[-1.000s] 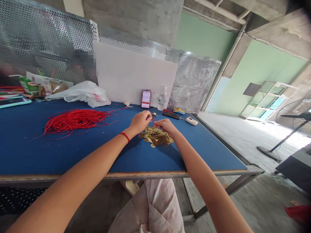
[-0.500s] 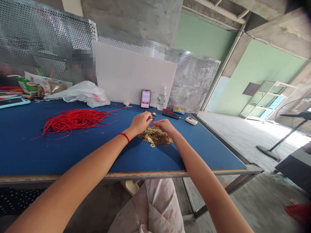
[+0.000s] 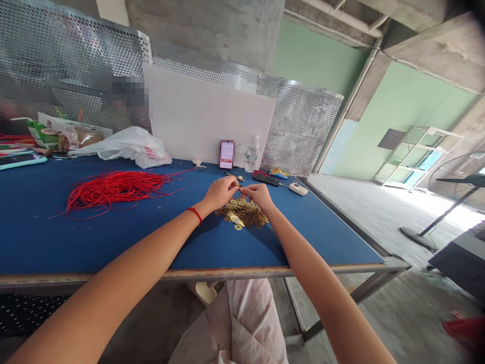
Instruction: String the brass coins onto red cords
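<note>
My left hand (image 3: 222, 192), with a red cord bracelet (image 3: 196, 215) at its wrist, is closed in a pinch. My right hand (image 3: 258, 194) pinches too, its fingertips meeting the left ones. A small dark piece (image 3: 240, 187) shows between the fingertips, too small to make out. Both hands are held just above a heap of brass-coloured coins with holes (image 3: 242, 215). Left of the hands, a loose bundle of thin red cord (image 3: 117, 191) lies on the blue tabletop (image 3: 144, 242).
Behind the hands, a phone (image 3: 226, 154) leans against a white board beside a clear bottle (image 3: 252, 154). To the right lie a black object (image 3: 265, 179), a snack wrapper (image 3: 279, 173) and a white oval device (image 3: 298, 189). A white plastic bag (image 3: 132, 146) sits back left.
My right hand has shifted slightly up and left, so its fingertips now meet those of my left hand. A bit of red seen under the right fingers earlier is now hidden.
</note>
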### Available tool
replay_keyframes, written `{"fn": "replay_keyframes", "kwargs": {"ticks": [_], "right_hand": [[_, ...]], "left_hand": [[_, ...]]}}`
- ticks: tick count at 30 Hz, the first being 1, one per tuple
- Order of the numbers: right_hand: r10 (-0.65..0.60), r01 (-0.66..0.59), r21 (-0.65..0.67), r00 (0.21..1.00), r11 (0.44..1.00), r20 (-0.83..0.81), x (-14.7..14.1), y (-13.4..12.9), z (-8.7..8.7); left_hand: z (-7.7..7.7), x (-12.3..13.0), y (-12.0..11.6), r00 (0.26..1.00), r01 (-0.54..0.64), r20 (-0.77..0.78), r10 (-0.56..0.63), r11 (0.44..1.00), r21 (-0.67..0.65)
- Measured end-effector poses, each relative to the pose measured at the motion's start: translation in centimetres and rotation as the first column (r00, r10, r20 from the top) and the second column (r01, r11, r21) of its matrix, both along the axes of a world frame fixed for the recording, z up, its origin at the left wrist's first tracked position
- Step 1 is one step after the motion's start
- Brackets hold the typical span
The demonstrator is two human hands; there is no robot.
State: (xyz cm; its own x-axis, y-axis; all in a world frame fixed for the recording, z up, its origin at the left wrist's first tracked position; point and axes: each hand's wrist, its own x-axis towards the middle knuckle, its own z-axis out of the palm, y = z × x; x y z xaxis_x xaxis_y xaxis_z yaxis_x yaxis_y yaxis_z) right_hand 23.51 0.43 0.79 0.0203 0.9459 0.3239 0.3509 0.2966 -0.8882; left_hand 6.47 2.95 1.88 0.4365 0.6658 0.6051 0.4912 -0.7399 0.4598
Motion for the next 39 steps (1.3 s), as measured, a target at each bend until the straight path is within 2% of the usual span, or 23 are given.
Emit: {"fn": "replay_keyframes", "kwargs": {"ticks": [3, 5, 7, 8, 10, 12, 14, 20, 25, 28, 31, 34, 37, 39], "right_hand": [[-0.106, 0.104, 0.032, 0.989, 0.994, 0.098, 0.1, 0.1, -0.1], [-0.204, 0.193, 0.086, 0.965, 0.978, 0.163, 0.2, 0.0, 0.1], [-0.256, 0.227, 0.161, 0.948, 0.96, 0.187, 0.2, -0.1, 0.3], [-0.236, 0.199, 0.195, 0.954, 0.96, 0.185, 0.2, -0.2, 0.4], [-0.106, 0.07, 0.215, 0.981, 0.974, 0.163, 0.2, -0.2, 0.6], [0.057, -0.077, 0.179, 0.992, 0.981, 0.116, 0.1, -0.2, 0.8], [0.151, -0.156, 0.127, 0.987, 0.979, 0.049, -0.1, -0.3, 0.9], [0.278, -0.279, 0.029, 0.932, 0.96, -0.233, 0.0, -0.3, 0.6], [0.285, -0.328, -0.047, 0.874, 0.943, -0.393, 0.0, -0.3, 0.6], [0.278, -0.343, -0.096, 0.871, 0.934, -0.405, -0.2, -0.5, 0.8], [0.26, -0.308, -0.065, 0.884, 0.949, -0.387, -0.2, -0.5, 0.9], [0.202, -0.221, 0.005, 0.883, 0.975, -0.423, 0.1, 0.0, 0.9], [0.009, -0.011, 0.0, 0.855, 1.0, -0.519, 1.0, 0.6, 1.1], [-0.14, 0.124, -0.068, 0.793, 0.99, -0.593, 1.6, 0.9, 1.2]], "left_hand": [[0.1, 0.0, 0.0, 0.999, 0.043, 0.022, -0.042, 0.999, -0.025], [0.2, -0.1, 0.0, 0.997, 0.073, 0.034, -0.072, 0.997, -0.04], [0.2, -0.1, 0.0, 0.993, 0.108, 0.048, -0.105, 0.993, -0.052], [0.2, -0.2, 0.1, 0.991, 0.125, 0.056, -0.121, 0.991, -0.056], [0.3, -0.2, 0.0, 0.987, 0.151, 0.07, -0.147, 0.986, -0.066], [0.5, -0.2, -0.1, 0.985, 0.161, 0.081, -0.154, 0.983, -0.087], [0.8, -0.2, -0.3, 0.983, 0.165, 0.099, -0.154, 0.979, -0.116], [1.6, -0.2, -0.8, 0.972, 0.217, 0.138, -0.188, 0.948, -0.234], [1.5, 0.0, -0.8, 0.968, 0.24, 0.152, -0.201, 0.923, -0.302], [1.2, 0.2, -0.6, 0.964, 0.251, 0.159, -0.214, 0.929, -0.273], [1.1, 0.4, -0.5, 0.961, 0.255, 0.163, -0.221, 0.939, -0.231], [1.1, 0.4, -0.5, 0.959, 0.26, 0.19, -0.212, 0.923, -0.282], [1.3, 0.3, -0.7, 0.95, 0.272, 0.256, -0.18, 0.88, -0.389], [1.4, 0.2, -0.9, 0.939, 0.3, 0.303, -0.164, 0.822, -0.483]]}}
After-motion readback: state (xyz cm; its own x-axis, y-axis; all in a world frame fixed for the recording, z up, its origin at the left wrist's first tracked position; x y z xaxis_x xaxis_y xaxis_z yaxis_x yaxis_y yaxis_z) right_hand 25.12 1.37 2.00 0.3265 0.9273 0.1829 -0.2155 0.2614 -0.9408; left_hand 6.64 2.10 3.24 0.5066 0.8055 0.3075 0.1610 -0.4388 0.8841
